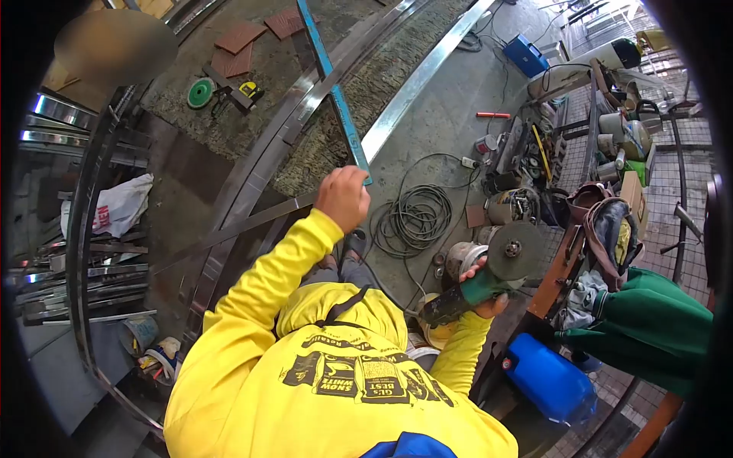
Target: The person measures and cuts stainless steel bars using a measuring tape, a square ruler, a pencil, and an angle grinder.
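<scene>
Green grinder [480, 287] in the closed right hand [491, 306], end of blue bar [347, 128] in the curled left hand [343, 199].

The grey floor [454, 114] carries a coil of cable [413, 217] near the centre of the frame, with a red stick [493, 115] and a blue case [525, 55] at upper right. Reddish tiles [239, 35], a green disc [201, 92] and a tape measure [249, 89] lie on a rough surface [172, 103] at upper left.
</scene>
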Available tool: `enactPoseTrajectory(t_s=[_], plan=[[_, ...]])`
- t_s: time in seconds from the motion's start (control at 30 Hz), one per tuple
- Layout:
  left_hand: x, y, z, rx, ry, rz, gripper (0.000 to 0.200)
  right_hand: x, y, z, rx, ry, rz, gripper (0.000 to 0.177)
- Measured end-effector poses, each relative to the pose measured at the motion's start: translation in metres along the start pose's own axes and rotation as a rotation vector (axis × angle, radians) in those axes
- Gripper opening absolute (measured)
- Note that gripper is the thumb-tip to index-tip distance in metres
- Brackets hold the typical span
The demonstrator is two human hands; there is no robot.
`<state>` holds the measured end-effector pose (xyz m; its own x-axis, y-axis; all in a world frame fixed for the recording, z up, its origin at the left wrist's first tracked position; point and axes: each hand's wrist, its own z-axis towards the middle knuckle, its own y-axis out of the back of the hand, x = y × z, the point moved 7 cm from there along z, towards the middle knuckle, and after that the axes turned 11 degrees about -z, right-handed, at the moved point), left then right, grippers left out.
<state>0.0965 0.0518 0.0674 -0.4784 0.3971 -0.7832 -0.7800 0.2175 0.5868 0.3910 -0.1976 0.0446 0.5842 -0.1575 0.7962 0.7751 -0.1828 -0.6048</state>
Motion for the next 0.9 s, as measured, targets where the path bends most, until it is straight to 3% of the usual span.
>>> enactPoseTrajectory(t_s=[0.23,0.4,0.57,0.67,0.77,0.87,0.9], plan=[[0.017,-0.040,0.054,0.002,-0.028,-0.158,0.035,0.004,0.012,0.005,-0.053,-0.082,-0.069,0.091],[0.036,-0.005,0.009,0.000,0.066,0.125,0.042,-0.006,0.010,0.009,-0.078,-0.168,-0.188,0.084],[0.083,0.032,-0.045,0.236,0.394,0.430,0.070,-0.047,0.023,-0.004,-0.137,-0.287,-0.198,0.071],[0.095,0.033,-0.050,0.356,0.476,0.432,0.070,-0.072,0.037,-0.008,-0.172,-0.394,-0.133,0.075],[0.100,0.026,-0.051,0.411,0.473,0.398,0.069,-0.088,0.039,-0.006,-0.205,-0.502,0.142,0.076],[0.089,0.012,-0.050,0.451,0.413,0.352,0.068,-0.087,0.045,0.007,0.005,-0.545,0.058,0.080],[0.086,0.010,-0.048,0.451,0.420,0.349,0.070,-0.084,0.040,0.012,-0.043,-0.550,0.035,0.081]])
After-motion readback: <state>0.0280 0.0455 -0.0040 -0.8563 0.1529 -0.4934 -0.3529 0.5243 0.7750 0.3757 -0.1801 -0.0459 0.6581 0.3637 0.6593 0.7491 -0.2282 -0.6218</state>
